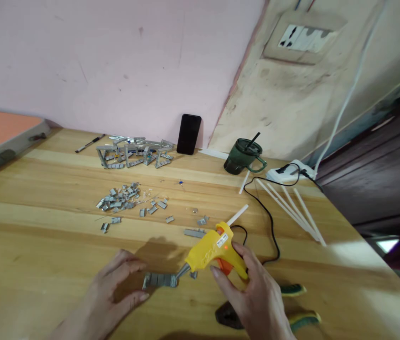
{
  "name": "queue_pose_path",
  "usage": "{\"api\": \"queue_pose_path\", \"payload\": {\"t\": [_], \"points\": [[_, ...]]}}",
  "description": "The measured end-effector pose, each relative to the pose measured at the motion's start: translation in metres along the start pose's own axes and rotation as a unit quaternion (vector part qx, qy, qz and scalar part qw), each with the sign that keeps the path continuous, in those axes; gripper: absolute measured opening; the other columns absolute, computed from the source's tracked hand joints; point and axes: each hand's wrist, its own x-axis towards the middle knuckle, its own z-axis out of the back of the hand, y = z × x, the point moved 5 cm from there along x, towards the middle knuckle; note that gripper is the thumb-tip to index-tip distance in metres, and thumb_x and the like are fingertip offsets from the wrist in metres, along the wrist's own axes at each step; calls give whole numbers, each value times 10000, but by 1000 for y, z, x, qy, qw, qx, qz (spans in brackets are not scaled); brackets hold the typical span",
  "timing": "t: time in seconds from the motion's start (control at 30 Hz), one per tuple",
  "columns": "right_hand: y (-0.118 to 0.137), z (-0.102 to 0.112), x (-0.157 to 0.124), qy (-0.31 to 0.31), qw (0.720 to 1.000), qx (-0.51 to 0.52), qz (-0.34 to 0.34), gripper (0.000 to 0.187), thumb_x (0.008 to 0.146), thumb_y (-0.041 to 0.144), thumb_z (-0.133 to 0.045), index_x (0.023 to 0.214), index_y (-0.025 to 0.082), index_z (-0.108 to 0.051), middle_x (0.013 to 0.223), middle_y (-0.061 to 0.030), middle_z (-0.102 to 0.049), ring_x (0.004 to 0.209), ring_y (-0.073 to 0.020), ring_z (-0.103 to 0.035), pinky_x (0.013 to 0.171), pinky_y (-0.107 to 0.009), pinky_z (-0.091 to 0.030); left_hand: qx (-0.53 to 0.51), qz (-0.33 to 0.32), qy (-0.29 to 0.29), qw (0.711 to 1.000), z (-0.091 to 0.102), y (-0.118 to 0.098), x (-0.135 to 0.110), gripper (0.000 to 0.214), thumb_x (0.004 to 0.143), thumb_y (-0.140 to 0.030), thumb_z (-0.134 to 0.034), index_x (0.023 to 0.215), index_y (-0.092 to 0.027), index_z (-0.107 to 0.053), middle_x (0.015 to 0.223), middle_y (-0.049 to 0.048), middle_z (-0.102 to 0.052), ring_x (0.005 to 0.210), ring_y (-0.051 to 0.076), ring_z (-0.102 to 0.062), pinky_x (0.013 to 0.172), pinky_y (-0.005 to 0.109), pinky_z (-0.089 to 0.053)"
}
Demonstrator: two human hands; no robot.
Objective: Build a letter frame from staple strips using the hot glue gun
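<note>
My right hand (256,288) grips a yellow hot glue gun (205,250) by its handle, near the orange trigger. A white glue stick (238,214) juts from the gun's back, and a small light glows on its side. The metal nozzle points down-left and meets the right end of a short strip of grey metal pieces (160,280) lying on the table. Beside the strip's left end, my left hand (115,288) has its thumb and fingers apart, with nothing visibly held. Pliers (228,315) with green and yellow handles lie partly hidden under my right hand.
Loose metal pieces (118,198) lie in a pile, with small metal frames (132,153) behind. A phone (189,134) leans on the wall. Right of it are a green mug (242,156), a power strip (290,171), a black cord (271,222) and several glue sticks (288,210).
</note>
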Motion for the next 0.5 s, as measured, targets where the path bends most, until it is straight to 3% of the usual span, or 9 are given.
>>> {"api": "queue_pose_path", "payload": {"t": [0.17, 0.5], "points": [[9, -11, -18, -29, 998, 36, -34, 354, 761, 456, -527, 1025, 220, -520, 882, -74, -685, 788, -238, -667, 703, -326, -524, -7, -42, 13, 999, 1, -5, -4, 199, 774, -342, -642, 971, -310, -646, 901, -3, -654, 831, 181, -623, 715, 259, -519], [-5, -33, -47, -99, 986, 93, -92, 579, 701, 613, -581, 1093, 192, -513, 993, -109, -665, 854, -259, -647, 682, -337, -521, -64, -109, -40, 991, -1, -12, -2, 193, 785, -271, -647, 974, -294, -616, 835, -23, -626, 748, 140, -617, 641, 217, -515]]}}
